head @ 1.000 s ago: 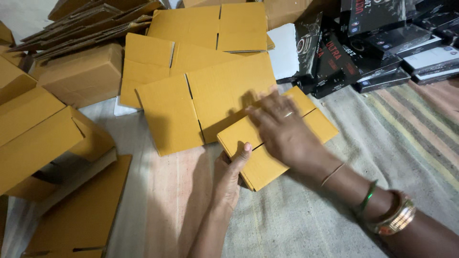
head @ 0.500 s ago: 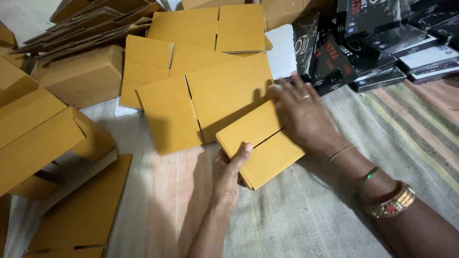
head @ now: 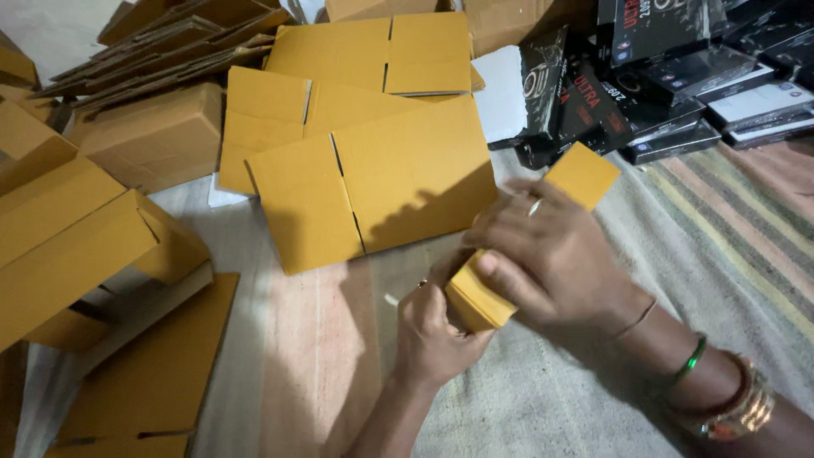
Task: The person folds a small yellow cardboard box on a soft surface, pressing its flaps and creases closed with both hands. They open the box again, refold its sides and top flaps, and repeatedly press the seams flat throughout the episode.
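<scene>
Carton (head: 585, 174) tilted, long axis upper-right.

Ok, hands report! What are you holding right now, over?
Left hand grips small yellow cardboard box at its near corner. Right hand pressed on top of it. Box lifted off striped mat. Flat cardboard sheets lie just behind.

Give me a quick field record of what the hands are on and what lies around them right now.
left hand: grips the near lower corner of a small yellow-brown cardboard box
right hand: spread over the top of that box, covering most of it
box state: lifted and tilted, far corner pointing up
behind: flattened yellow-brown cardboard blanks lying overlapped
left side: assembled yellow-brown cartons
upper right: pile of black printed packages
surface: striped woven mat
</scene>
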